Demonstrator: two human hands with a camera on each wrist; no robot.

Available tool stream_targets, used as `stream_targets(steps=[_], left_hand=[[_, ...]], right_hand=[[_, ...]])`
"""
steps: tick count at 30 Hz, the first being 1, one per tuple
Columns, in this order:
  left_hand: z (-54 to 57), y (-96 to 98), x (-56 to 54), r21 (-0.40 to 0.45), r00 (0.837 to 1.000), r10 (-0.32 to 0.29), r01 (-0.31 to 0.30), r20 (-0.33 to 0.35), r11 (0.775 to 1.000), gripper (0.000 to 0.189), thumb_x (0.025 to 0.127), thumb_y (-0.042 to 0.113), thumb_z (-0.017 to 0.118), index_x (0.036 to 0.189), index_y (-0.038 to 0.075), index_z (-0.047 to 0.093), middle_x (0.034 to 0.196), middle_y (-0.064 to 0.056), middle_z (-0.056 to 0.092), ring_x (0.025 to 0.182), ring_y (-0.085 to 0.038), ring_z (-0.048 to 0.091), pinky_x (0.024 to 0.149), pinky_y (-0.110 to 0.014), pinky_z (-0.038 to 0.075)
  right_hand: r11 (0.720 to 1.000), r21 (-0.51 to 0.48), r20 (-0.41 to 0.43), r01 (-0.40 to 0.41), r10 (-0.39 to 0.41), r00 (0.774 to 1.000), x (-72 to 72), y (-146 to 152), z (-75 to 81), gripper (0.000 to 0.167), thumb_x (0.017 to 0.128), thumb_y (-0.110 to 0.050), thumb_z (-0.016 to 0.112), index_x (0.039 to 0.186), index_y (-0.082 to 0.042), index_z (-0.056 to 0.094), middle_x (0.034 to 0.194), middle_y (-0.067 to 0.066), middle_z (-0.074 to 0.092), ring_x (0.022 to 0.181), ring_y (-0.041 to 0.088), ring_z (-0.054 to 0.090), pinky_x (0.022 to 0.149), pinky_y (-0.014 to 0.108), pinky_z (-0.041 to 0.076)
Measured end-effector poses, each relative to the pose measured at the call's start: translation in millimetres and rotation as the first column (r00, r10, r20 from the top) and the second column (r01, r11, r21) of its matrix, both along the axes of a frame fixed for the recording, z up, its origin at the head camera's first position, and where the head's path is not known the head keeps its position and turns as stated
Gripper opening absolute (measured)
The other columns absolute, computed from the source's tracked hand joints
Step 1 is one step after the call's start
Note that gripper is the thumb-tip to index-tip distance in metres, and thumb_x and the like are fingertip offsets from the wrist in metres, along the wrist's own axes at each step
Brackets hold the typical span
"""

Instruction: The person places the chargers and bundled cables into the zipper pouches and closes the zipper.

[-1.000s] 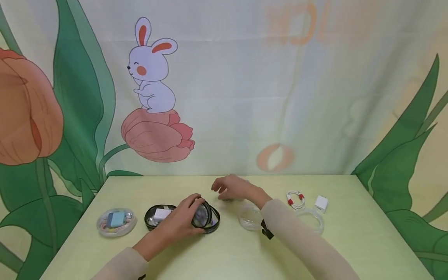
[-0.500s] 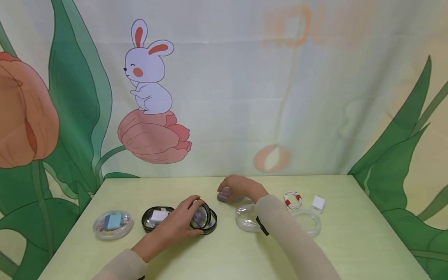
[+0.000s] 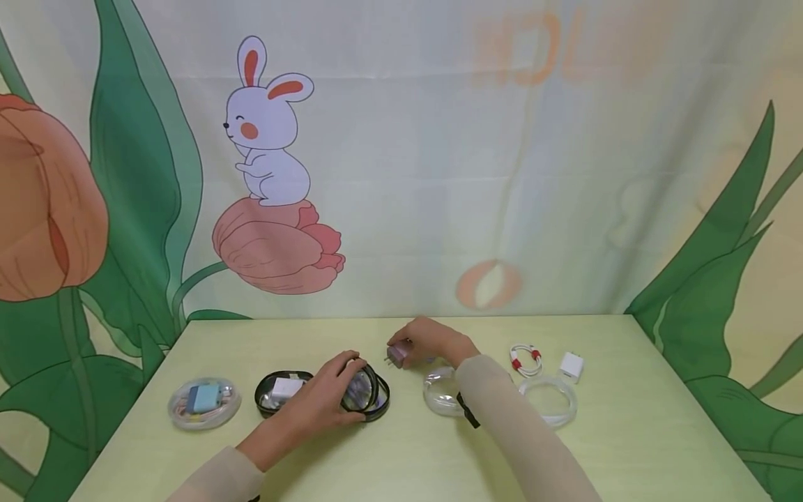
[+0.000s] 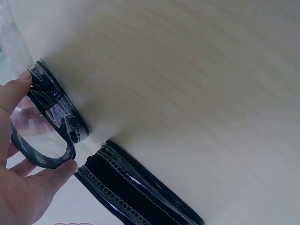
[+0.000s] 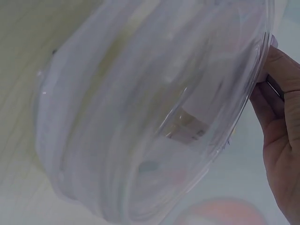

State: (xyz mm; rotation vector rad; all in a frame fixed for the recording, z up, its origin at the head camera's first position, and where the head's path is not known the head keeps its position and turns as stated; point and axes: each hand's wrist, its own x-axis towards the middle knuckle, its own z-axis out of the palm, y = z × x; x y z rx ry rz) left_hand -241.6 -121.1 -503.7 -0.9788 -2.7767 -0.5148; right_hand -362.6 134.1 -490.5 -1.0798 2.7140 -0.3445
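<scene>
In the head view my left hand [image 3: 326, 394] holds up the clear lid [image 3: 359, 390] of a black-trimmed round zip case [image 3: 378, 413]. The left wrist view shows thumb and fingers on the black rim of that lid [image 4: 41, 154], with dark and purplish contents in the case below. My right hand [image 3: 433, 341] pinches a purplish charger plug [image 3: 396, 354], prongs pointing left, to the right of and behind the case. In the right wrist view a clear case [image 5: 140, 117] hides most of what the right hand [image 5: 283, 122] holds.
Left of my left hand lies another black-trimmed case with a white charger [image 3: 287, 388]. Farther left is a clear case [image 3: 213, 418] with a blue charger. Clear plastic case parts [image 3: 439, 403] lie under my right forearm. A white cable [image 3: 525, 361] and white charger [image 3: 571, 366] lie right.
My right hand has picked up the purplish charger plug and turned it so its prongs point left. The left hand stays on the lid.
</scene>
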Motion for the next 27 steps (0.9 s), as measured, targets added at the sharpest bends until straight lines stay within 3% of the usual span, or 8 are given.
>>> stream_targets(steps=[4, 11, 19, 23, 27], left_hand=[[0.0, 0.5, 0.3, 0.003, 1.000, 0.007, -0.007, 0.016, 1.000, 0.087, 0.075, 0.037, 0.092, 0.144, 0.006, 0.049, 0.150, -0.018, 0.043, 0.134, -0.036, 0.048, 0.106, -0.051, 0.047], [0.1, -0.2, 0.0, 0.002, 1.000, 0.005, -0.005, 0.017, 1.000, 0.088, 0.075, 0.038, 0.092, 0.144, 0.007, 0.049, 0.150, -0.016, 0.043, 0.135, -0.035, 0.048, 0.107, -0.051, 0.046], [0.0, -1.3, 0.7, 0.001, 1.000, 0.016, -0.016, 0.021, 1.000, 0.087, 0.073, 0.038, 0.093, 0.143, 0.008, 0.049, 0.149, -0.015, 0.043, 0.134, -0.034, 0.048, 0.106, -0.050, 0.046], [1.0, -1.1, 2.2, 0.016, 0.999, 0.014, -0.014, 0.029, 1.000, 0.088, 0.072, 0.036, 0.093, 0.143, 0.008, 0.049, 0.149, -0.016, 0.043, 0.134, -0.035, 0.048, 0.105, -0.050, 0.047], [2.0, -1.5, 3.1, 0.032, 1.000, 0.016, -0.017, 0.023, 0.999, 0.088, 0.072, 0.034, 0.094, 0.142, 0.008, 0.049, 0.149, -0.016, 0.043, 0.133, -0.035, 0.048, 0.105, -0.051, 0.048]], right_hand=[[1.000, 0.005, -0.023, 0.022, -0.021, 1.000, 0.0, -1, 2.2, 0.048, 0.079, -0.025, 0.089, 0.125, -0.018, 0.075, 0.116, -0.004, 0.074, 0.093, 0.007, 0.062, 0.082, 0.021, 0.051], [0.996, -0.081, -0.007, 0.041, -0.042, 0.999, 0.0, -4, 8.4, 0.048, 0.075, -0.029, 0.092, 0.120, -0.019, 0.077, 0.112, -0.006, 0.076, 0.094, 0.002, 0.065, 0.083, 0.019, 0.051], [0.993, -0.103, -0.006, -0.051, 0.050, 0.999, 4.2, -16, 15.3, 0.046, 0.074, -0.034, 0.090, 0.115, -0.019, 0.079, 0.106, -0.008, 0.077, 0.086, -0.002, 0.065, 0.076, 0.017, 0.051], [0.992, -0.116, 0.010, -0.051, 0.053, 0.999, 10.0, -22, 16.5, 0.042, 0.076, -0.034, 0.090, 0.114, -0.020, 0.080, 0.103, -0.009, 0.077, 0.082, -0.004, 0.064, 0.073, 0.016, 0.051], [0.991, -0.118, -0.029, -0.065, 0.062, 0.998, 15.8, -29, 19.0, 0.041, 0.075, -0.035, 0.090, 0.112, -0.019, 0.081, 0.100, -0.008, 0.078, 0.081, -0.003, 0.065, 0.071, 0.015, 0.051]])
